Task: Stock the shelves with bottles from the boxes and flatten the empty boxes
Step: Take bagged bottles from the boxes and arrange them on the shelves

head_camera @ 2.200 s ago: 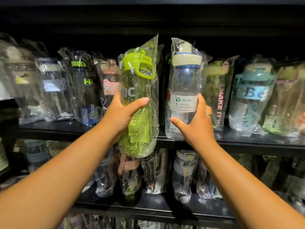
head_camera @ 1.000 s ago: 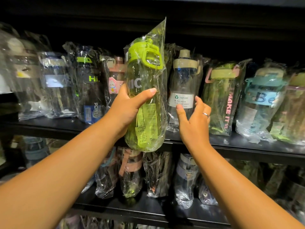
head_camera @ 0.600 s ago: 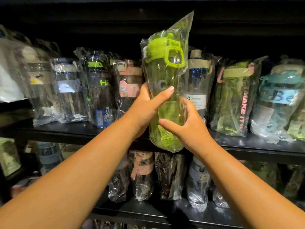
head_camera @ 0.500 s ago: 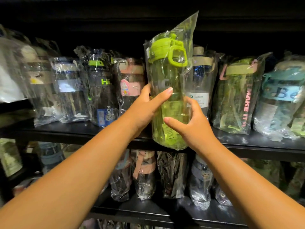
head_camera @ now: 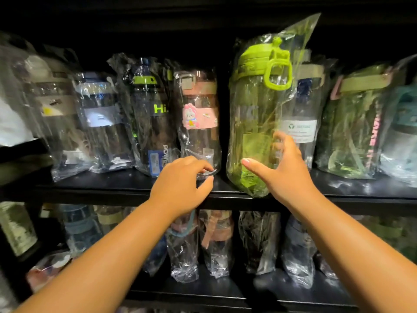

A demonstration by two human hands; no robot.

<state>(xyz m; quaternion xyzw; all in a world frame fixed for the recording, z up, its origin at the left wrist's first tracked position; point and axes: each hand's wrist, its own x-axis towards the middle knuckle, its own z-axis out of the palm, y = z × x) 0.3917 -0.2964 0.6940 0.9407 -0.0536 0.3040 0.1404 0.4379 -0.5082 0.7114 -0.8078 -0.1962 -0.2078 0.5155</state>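
Note:
A green bottle (head_camera: 255, 114) with a lime lid, wrapped in clear plastic, stands upright at the front edge of the black shelf (head_camera: 117, 184). My right hand (head_camera: 284, 168) is just off its lower right side, fingers spread, thumb near the wrap. My left hand (head_camera: 182, 179) hovers to the left of the bottle over the shelf edge, fingers loosely curled and holding nothing. Behind the green bottle stands a blue bottle with a white label (head_camera: 300, 129). A pink-lidded bottle (head_camera: 198, 118) stands to the left.
Several wrapped bottles line the shelf on both sides: a dark "Hi." bottle (head_camera: 151, 116), a green "MAKE IT" bottle (head_camera: 356, 129). A lower shelf (head_camera: 203, 290) holds more wrapped bottles. The shelf above is dark. No boxes are visible.
The green bottle has been set down on the shelf in front of the blue bottle. Both hands have let go of it; my left hand has dropped down and to the left.

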